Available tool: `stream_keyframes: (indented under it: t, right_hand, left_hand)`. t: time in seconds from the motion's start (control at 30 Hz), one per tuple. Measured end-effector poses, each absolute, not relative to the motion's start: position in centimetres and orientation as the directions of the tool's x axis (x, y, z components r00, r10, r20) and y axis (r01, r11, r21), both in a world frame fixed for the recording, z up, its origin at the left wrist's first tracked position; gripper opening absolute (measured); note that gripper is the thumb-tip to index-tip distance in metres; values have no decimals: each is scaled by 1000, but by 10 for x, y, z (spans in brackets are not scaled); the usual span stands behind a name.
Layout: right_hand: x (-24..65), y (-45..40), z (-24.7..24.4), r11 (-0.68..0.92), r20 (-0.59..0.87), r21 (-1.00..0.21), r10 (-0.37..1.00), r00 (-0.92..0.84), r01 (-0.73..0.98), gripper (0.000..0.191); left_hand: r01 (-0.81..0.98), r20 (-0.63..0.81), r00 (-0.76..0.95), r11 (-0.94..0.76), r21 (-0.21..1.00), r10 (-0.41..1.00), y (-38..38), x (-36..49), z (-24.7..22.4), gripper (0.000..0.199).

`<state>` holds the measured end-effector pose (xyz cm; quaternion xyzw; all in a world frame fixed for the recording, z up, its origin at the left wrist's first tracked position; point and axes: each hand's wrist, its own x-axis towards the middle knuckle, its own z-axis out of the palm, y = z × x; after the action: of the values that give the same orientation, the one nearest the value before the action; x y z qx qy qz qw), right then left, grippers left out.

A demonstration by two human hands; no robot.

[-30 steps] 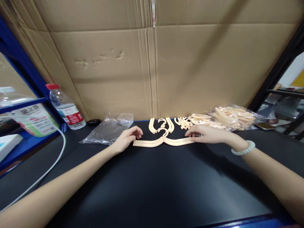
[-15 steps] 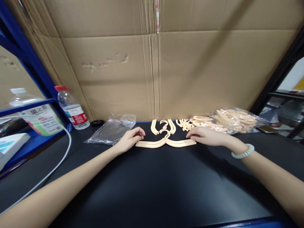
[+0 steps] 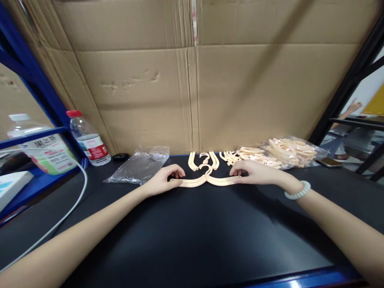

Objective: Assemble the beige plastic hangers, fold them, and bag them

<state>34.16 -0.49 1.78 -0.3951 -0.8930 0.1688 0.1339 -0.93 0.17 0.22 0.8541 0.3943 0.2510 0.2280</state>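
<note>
A cream-coloured hanger (image 3: pixel 196 183) with its two arms spread and its hook pointing away lies on the black table. My left hand (image 3: pixel 163 180) grips the tip of its left arm between thumb and fingers. At the other end my right hand (image 3: pixel 255 173), with a beaded bracelet on the wrist, pinches the right arm's tip. Just behind the hanger are separate curved arm pieces (image 3: pixel 192 161) and a loose hook (image 3: pixel 205 157). More small hook pieces (image 3: pixel 228 157) lie near my right hand's fingers.
Bags of cream parts (image 3: pixel 291 152) and a phone (image 3: pixel 329 162) lie at the right. Clear plastic bag (image 3: pixel 138 165), black object (image 3: pixel 120 157), bottle (image 3: pixel 95 146) and white cable (image 3: pixel 81 190) are at the left. Cardboard (image 3: pixel 144 100) stands behind. Another person's hand (image 3: pixel 355 106) shows far right.
Both my hands have closed onto the hanger's arm tips, where before they hovered beside them. The view has shifted slightly, and another person's hand has appeared at the far right.
</note>
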Motion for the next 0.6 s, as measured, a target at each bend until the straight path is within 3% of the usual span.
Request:
stream_keyframes:
  t: [0.2,0.33,0.43,0.6]
  right_hand:
    - [325,11,18,664,294,-313,748,-596,679,16]
    - [301,40,21,698,293,-237,715,-635,676,17]
    - [282,66,23,699,280,-155,708,-648,698,20]
    - [260,90,22,684,241,-29,712,-659,728,15]
  left_hand:
    - [686,192,406,-437,583,893,26,-2,2,19]
    - [785,127,304,-324,528,944,53,14,10,18]
    - [843,95,254,-269,466,962,72,29,15,29]
    - [885,73,229,-239,401,971,84,47,15,32]
